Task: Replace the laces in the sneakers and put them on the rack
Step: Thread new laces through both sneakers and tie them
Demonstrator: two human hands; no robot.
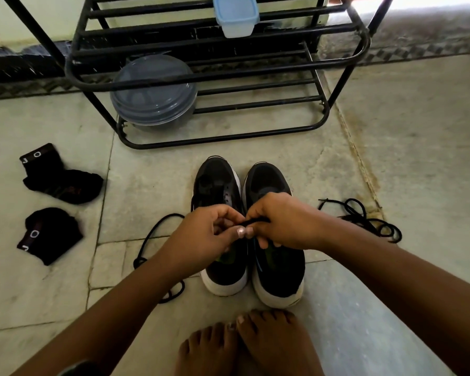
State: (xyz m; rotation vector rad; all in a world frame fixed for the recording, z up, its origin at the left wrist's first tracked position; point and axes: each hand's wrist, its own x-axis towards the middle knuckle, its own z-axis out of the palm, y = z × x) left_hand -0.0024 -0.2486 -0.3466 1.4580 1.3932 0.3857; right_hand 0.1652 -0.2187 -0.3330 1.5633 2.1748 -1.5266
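Two black sneakers with white soles stand side by side on the floor, toes pointing away: the left sneaker (217,185) and the right sneaker (269,183). Above them, my left hand (209,232) and my right hand (280,221) meet, and both pinch a black lace (255,220) between the fingertips. That lace trails off to the left in a loop (152,237) on the floor. A second black lace (364,218) lies in a loose heap to the right of the sneakers. The black metal shoe rack (228,131) stands just beyond the shoes.
Two black socks (57,177) (49,234) lie on the floor at the left. On the rack's low shelf sits a grey lidded bowl (154,93); a pale blue lidded box (236,14) sits higher up. My bare feet (244,346) are in front of the sneakers.
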